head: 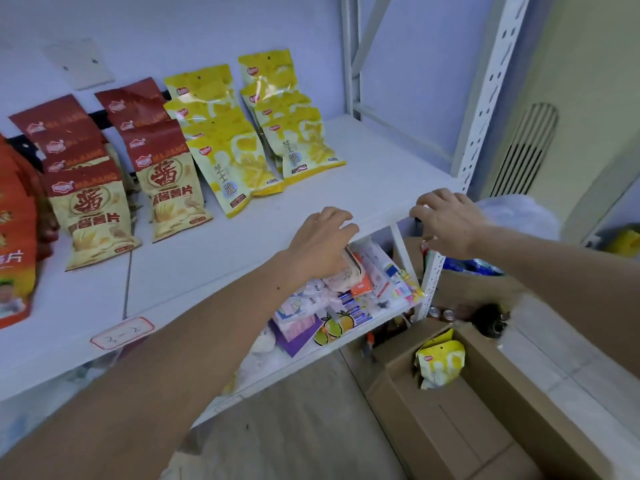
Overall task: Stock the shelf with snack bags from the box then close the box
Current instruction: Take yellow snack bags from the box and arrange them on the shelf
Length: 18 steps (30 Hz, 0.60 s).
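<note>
OK, I see both hands empty over the shelf (363, 188) front edge; left hand (323, 237) and right hand (446, 221) loosely curled, gripping nothing; one yellow snack bag (438, 363) left in the box (502, 403) below the shelf; risk: closing flaps with it inside, or crushing it.

Our two bare forearms and hands, no sleeves in sight

We see our left hand (323, 237) and right hand (446, 220) uncovered, wearing no gloves, rings, watch or bands; both forearms are bare right to the frame edge, the left entering from seven o'clock, the right from four o'clock, with a few small dark moles dotting the left forearm.
</note>
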### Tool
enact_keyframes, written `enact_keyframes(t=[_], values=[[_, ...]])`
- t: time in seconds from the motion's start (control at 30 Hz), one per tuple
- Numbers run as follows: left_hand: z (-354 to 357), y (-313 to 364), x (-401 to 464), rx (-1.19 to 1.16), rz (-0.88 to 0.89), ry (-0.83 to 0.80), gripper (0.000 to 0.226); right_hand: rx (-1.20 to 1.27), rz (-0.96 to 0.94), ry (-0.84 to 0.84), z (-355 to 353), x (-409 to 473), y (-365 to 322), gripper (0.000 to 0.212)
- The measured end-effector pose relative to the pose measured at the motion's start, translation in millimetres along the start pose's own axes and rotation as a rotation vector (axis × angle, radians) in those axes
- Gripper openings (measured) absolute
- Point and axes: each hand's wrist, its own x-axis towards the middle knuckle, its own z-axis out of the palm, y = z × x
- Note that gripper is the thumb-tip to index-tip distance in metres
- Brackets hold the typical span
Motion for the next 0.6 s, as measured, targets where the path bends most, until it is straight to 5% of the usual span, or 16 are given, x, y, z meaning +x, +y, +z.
enact_keyframes(t=[0.6], values=[[138.2, 191.2, 38.7, -0.196, -0.034, -0.245, 0.063, 0.083, -0.041, -0.305, 161.8, -112.6, 75.5, 0.051]])
